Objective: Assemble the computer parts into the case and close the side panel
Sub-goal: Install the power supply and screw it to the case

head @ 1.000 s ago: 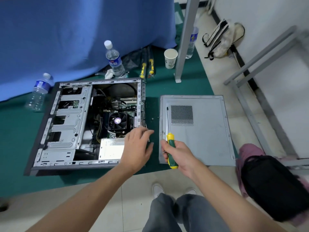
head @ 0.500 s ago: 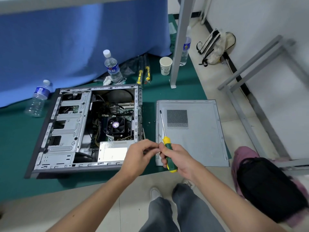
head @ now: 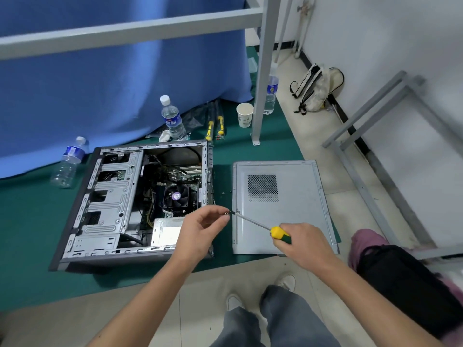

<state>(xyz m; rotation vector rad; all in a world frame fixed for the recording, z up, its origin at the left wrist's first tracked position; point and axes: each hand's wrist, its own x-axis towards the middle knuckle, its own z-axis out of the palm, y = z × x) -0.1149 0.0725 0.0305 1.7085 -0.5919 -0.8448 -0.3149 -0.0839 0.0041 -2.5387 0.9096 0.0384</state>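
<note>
While the left hand (head: 200,227) pinches a small silver screw (head: 226,213) between thumb and fingertip, its other fingers loosely curled, the right hand (head: 304,244) has a closed grip round the yellow-and-green handle of a screwdriver (head: 263,226), whose thin steel shaft points at the screw, tip just beside it. Both hover above the open computer case (head: 135,199), a grey sheet-metal box lying on its side on green floor matting (head: 30,221), black fan (head: 176,196) showing inside. Flat on the matting just beside the case lies the side panel (head: 295,209), matte grey with a perforated vent square.
</note>
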